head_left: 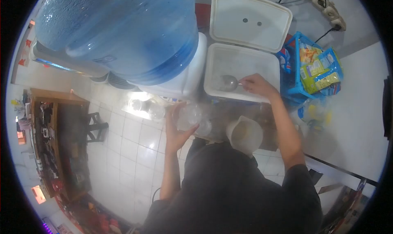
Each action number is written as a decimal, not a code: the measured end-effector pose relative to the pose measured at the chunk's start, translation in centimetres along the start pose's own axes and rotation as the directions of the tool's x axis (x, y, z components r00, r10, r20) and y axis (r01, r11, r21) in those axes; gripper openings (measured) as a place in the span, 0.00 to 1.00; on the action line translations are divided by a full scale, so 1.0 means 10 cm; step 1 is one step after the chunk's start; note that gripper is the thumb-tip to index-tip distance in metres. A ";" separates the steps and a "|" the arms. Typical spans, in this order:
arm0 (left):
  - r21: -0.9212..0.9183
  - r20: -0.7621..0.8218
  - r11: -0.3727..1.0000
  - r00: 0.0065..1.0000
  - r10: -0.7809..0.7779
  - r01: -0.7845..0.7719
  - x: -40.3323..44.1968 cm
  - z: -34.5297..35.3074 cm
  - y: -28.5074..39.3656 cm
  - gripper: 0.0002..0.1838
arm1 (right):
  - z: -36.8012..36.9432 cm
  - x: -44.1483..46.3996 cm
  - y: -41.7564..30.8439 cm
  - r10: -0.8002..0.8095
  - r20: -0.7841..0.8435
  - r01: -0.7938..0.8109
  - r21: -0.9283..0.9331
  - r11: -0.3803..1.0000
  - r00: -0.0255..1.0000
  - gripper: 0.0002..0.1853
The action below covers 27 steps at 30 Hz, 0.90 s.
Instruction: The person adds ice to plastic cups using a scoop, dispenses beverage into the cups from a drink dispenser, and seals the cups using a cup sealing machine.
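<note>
My left hand [177,131] is wrapped round a clear plastic cup [190,114], with the fingers on its far side and the thumb on the near side. My right hand [260,86] grips the handle of a ladle [229,83]. The ladle's round bowl is inside a white cooler box [208,70], whose lid [251,19] stands open at the back. What lies in the box is pale and hard to make out. Between my arms, close to my body, is a translucent pitcher [245,135].
A big blue water bottle [123,33] sits on a white dispenser [196,66] at the left. More clear cups [156,110] stand below it. At the right, a blue basket [295,76] holds several packets [319,72]. A power strip [329,9] hangs on the wall.
</note>
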<state>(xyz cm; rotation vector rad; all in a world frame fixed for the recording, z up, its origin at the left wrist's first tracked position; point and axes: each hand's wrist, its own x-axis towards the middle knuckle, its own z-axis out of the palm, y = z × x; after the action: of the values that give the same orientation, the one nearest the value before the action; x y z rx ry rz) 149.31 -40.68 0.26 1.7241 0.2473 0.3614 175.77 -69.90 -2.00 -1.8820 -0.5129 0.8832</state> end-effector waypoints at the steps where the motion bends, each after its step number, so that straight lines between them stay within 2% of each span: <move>1: 0.001 0.020 1.000 1.000 0.020 -0.020 0.03 0.01 -0.01 0.49 | -0.02 -0.02 0.02 0.030 0.011 -0.031 0.080 0.996 0.999 0.14; 2: 0.003 0.040 0.999 0.998 0.041 -0.042 0.06 0.01 -0.01 0.50 | -0.03 -0.04 0.03 0.059 0.025 -0.062 0.159 0.985 0.998 0.14; 6: 0.098 0.050 0.993 0.997 0.055 -0.060 0.15 0.07 0.04 0.49 | -0.13 -0.09 0.07 0.057 -0.007 -0.055 0.166 0.985 0.998 0.15; 11: 0.189 0.096 0.977 0.992 0.085 -0.102 0.30 0.25 0.12 0.49 | -0.44 -0.25 -0.08 0.091 0.018 -0.092 0.264 0.960 0.996 0.16; 12: 0.188 0.094 0.977 0.992 0.086 -0.102 0.34 0.29 0.17 0.49 | -0.48 -0.31 -0.17 0.088 -0.025 -0.080 0.237 0.968 0.996 0.16; 16: 0.270 0.123 0.956 0.989 0.087 -0.117 0.43 0.45 0.40 0.47 | -0.75 -0.60 -0.74 0.075 0.001 -0.075 0.157 0.985 0.997 0.15; 18: 0.293 0.132 0.948 0.987 0.093 -0.128 0.47 0.54 0.41 0.47 | -0.83 -0.76 -1.19 0.107 0.092 -0.108 0.009 0.994 0.990 0.14; 19: 0.297 0.132 0.942 0.984 0.123 -0.158 0.49 0.59 0.41 0.47 | -0.82 -0.84 -1.44 0.110 0.088 -0.112 0.013 0.994 0.990 0.14; 21: 0.299 0.142 0.934 0.977 0.156 -0.193 0.52 0.69 0.43 0.47 | -0.64 -0.91 -1.85 0.025 0.140 0.025 -0.343 0.939 0.990 0.14; 22: 0.292 0.155 0.938 0.977 0.144 -0.185 0.54 0.74 0.47 0.47 | -0.51 -0.91 -1.89 0.028 0.134 0.020 -0.339 0.941 0.991 0.14; 23: 0.286 0.168 0.942 0.977 0.133 -0.177 0.55 0.79 0.51 0.48 | -0.37 -0.92 -1.92 -0.249 0.124 0.275 -0.552 0.788 0.961 0.14; 24: 0.285 0.175 0.941 0.975 0.134 -0.181 0.55 0.84 0.55 0.48 | -0.25 -0.94 -1.94 -0.496 0.179 0.455 -0.724 0.518 0.850 0.14; 25: 0.243 0.191 0.959 0.977 0.098 -0.143 0.55 0.87 0.59 0.47 | -0.16 -0.99 -2.01 -0.495 0.174 0.451 -0.725 0.521 0.851 0.14; 27: 0.199 0.206 0.974 0.977 0.062 -0.104 0.55 0.90 0.60 0.46 | -0.05 -1.10 -2.18 -0.231 0.091 0.205 -0.819 0.536 0.969 0.11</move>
<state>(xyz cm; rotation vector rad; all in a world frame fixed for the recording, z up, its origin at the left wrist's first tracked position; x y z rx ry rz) 157.55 -48.00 5.27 1.9676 0.0687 0.2280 169.45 -67.73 21.54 -2.5819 -1.2990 0.4376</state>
